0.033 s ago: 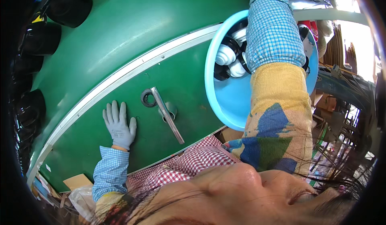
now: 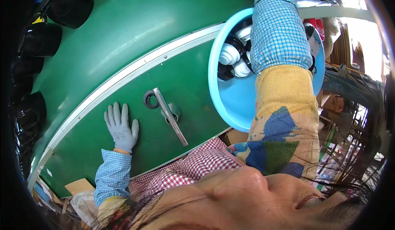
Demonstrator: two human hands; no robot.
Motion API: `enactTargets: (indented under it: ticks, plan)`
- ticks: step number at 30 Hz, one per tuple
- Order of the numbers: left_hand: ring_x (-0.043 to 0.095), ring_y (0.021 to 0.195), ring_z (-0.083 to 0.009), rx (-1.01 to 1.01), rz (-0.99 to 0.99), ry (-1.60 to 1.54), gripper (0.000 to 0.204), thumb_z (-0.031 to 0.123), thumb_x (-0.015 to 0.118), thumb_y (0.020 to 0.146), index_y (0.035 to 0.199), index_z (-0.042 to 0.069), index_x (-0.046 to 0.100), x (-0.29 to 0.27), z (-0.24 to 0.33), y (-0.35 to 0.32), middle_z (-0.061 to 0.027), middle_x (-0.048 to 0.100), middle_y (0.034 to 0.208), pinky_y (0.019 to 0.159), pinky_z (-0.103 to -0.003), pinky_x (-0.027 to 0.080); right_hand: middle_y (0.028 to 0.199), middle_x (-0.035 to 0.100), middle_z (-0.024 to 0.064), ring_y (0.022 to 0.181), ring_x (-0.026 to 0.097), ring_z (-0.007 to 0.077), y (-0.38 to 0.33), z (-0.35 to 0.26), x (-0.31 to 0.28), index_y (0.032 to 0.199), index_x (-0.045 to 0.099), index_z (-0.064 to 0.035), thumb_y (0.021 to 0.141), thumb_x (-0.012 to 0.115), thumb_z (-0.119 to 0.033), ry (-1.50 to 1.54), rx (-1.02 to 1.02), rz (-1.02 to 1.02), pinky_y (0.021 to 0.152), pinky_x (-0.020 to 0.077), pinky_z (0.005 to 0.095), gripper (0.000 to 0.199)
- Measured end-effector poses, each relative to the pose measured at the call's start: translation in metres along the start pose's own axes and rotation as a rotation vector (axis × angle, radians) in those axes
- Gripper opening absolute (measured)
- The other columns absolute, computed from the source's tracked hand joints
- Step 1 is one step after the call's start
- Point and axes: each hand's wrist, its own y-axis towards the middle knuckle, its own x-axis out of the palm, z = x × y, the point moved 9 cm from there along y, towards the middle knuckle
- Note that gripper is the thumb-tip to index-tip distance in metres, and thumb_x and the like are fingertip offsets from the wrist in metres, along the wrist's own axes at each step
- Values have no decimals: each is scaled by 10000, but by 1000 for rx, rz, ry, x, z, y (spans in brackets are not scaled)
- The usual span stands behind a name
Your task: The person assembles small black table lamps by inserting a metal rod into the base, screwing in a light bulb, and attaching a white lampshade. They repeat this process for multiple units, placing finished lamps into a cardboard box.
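The left grip (image 2: 122,132) lay spread wide, empty; the metal tube (image 2: 170,117) to its right sat untouched, white-and-black fittings (image 2: 229,54) loose in the blue basin (image 2: 213,65) beyond; right grip out of sight, state untellable.

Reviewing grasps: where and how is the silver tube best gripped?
Probably the near end of the silver tube, the gloved left hand from the left, fingers across the slim shaft: that end lies free; the far end neighbors a black ring, the middle crosses a cylinder.

Grey glove (image 2: 122,129); light-blue basin (image 2: 236,100); green table (image 2: 80,141); red-checked apron (image 2: 205,158)
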Motion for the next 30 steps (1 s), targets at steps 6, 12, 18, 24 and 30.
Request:
enactTargets:
  ticks: [6, 12, 18, 24, 30]
  plan:
    - [341, 1462, -468, -12, 77, 11, 666, 307, 660, 889, 1487, 67, 494, -4, -1, -11, -236, 412, 1570, 1217, -617, 211, 1059, 734, 205, 1059, 687, 387, -90, -98, -97, 1110, 780, -153, 830, 689, -252, 254, -389, -131, 949, 547, 436, 310]
    - [394, 1459, -392, 74, 324, -169, 639, 289, 656, 942, 1516, 77, 474, 5, -20, -8, -198, 449, 1564, 1220, -516, 275, 1138, 666, 215, 1080, 661, 383, -220, -127, -217, 1242, 689, -51, 705, 835, -174, 650, -754, -51, 987, 519, 434, 569]
    - [480, 1411, -256, -248, -59, -2139, 525, 240, 519, 1081, 1570, 83, 407, 8, 26, -84, -79, 459, 1577, 1171, -407, 398, 1047, 690, 89, 944, 702, 222, -453, -147, -402, 1035, 718, -51, 834, 798, -1, 902, -1103, -82, 825, 585, 309, 222]
    - [501, 1393, -263, -269, -520, -2692, 523, 242, 521, 1081, 1567, 82, 409, 9, 120, -203, -90, 468, 1565, 1166, -415, 407, 1190, 650, 119, 990, 712, 313, -605, -135, -454, 1050, 706, -76, 770, 838, -98, 1138, -985, -564, 846, 599, 382, 310]
    - [510, 1384, -269, -301, -406, -2490, 520, 244, 524, 1079, 1560, 80, 417, 21, 128, -288, -100, 478, 1554, 1161, -421, 414, 1172, 642, 116, 966, 687, 323, -698, -137, -476, 1053, 701, -99, 820, 789, -152, 1115, -1143, -552, 817, 564, 422, 254]
